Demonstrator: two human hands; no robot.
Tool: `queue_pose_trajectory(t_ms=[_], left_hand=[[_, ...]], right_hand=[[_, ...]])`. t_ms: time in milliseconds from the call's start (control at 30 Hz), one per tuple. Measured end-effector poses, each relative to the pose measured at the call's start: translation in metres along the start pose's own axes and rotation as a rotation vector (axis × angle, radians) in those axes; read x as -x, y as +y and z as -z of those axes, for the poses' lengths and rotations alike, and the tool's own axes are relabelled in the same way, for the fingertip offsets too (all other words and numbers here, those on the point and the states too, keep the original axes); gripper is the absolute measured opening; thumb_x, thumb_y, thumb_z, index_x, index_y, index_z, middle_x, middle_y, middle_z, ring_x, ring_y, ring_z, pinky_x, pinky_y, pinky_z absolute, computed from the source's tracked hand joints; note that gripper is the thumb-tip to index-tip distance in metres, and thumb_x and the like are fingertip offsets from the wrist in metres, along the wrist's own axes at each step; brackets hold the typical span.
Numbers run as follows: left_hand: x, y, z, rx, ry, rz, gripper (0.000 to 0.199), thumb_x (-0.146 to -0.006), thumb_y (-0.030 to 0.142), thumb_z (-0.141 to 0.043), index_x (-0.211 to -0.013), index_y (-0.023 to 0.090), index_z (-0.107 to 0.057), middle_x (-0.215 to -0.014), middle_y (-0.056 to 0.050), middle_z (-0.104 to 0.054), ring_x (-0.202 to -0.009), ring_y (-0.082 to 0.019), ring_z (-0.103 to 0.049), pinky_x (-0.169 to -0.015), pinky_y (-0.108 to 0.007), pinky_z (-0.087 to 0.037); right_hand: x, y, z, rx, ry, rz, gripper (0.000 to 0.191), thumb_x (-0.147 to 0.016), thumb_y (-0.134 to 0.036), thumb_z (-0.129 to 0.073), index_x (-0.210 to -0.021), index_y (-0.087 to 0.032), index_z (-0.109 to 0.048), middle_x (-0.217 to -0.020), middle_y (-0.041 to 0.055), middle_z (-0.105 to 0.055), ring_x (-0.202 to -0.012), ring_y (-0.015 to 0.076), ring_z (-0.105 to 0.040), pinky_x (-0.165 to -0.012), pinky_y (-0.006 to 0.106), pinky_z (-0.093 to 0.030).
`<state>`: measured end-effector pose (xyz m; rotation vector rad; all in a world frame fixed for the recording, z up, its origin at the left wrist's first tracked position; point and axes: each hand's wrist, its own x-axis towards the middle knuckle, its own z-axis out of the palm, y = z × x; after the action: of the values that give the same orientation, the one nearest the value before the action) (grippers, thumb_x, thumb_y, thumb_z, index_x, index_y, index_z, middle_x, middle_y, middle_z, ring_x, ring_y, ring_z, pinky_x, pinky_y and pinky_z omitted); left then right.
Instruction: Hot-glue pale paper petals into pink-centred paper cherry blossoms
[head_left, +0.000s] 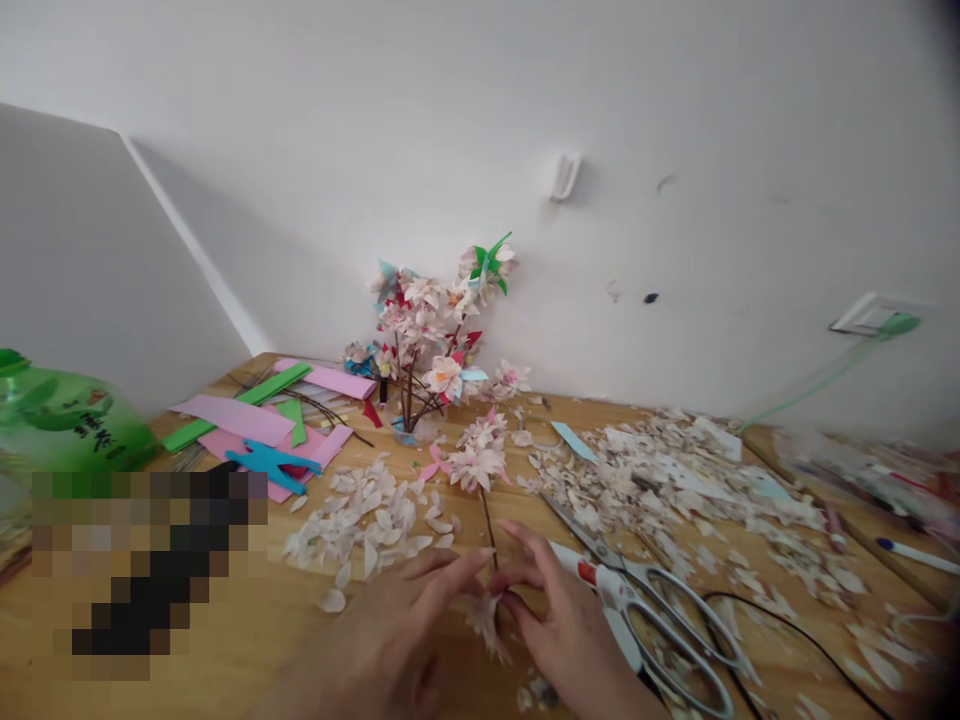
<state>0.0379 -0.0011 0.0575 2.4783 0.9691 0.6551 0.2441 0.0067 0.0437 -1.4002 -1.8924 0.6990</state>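
Pale pink-white petals form a handmade flower (478,462) at the upper end of a thin dark stem (489,528). The stem runs down between my two hands. My right hand (559,615) is closed, thumb and fingers pinching the stem's lower part. From the other side, my left hand (401,615) closes on the stem at about the same height, its thumb hidden. Just under the fingertips hangs a cluster of whitish petals (487,625). Loose pale petals (367,515) lie spread beyond my left hand.
Silver scissors (637,590) lie open right of my right hand, near a thin black cable. A flower arrangement (427,330) stands against the wall. Pink paper strips (236,415), a green bottle (71,415) and a pixelated patch are on the left; petal scraps (675,480) cover the right.
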Motion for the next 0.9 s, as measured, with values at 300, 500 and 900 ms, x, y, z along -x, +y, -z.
queue_pose_trajectory(t_ms=[300,500,900], left_hand=[[-0.007,0.009,0.003,-0.025,-0.008,-0.069,0.095,-0.050,-0.005,-0.037,-0.135,0.031,-0.015,-0.125,-0.005,-0.051,-0.113,-0.020,-0.046,-0.093,-0.036,-0.044],[-0.001,0.002,-0.001,0.008,0.010,-0.032,0.092,-0.056,-0.005,-0.038,-0.137,0.029,-0.010,-0.131,-0.006,-0.046,-0.120,-0.021,-0.041,-0.098,-0.041,-0.040],[0.000,0.001,-0.001,0.090,-0.013,0.048,0.099,-0.052,-0.007,-0.037,-0.137,0.034,-0.008,-0.128,0.000,-0.048,-0.126,-0.019,-0.032,-0.106,-0.043,-0.027]], right_hand=[[0.000,0.000,-0.007,-0.214,0.067,-0.062,0.051,-0.071,-0.008,-0.049,-0.117,-0.025,-0.039,-0.074,-0.0028,-0.071,-0.076,0.0173,-0.068,-0.079,0.034,-0.050],[-0.001,0.001,-0.012,-0.273,0.102,-0.124,0.045,-0.070,-0.010,-0.052,-0.111,-0.024,-0.043,-0.070,-0.0023,-0.071,-0.074,0.0185,-0.068,-0.077,0.034,-0.049],[0.002,0.012,-0.020,-0.176,0.139,-0.075,0.049,-0.069,-0.013,-0.054,-0.114,-0.027,-0.041,-0.070,-0.0024,-0.073,-0.075,0.0207,-0.068,-0.077,0.035,-0.046]])
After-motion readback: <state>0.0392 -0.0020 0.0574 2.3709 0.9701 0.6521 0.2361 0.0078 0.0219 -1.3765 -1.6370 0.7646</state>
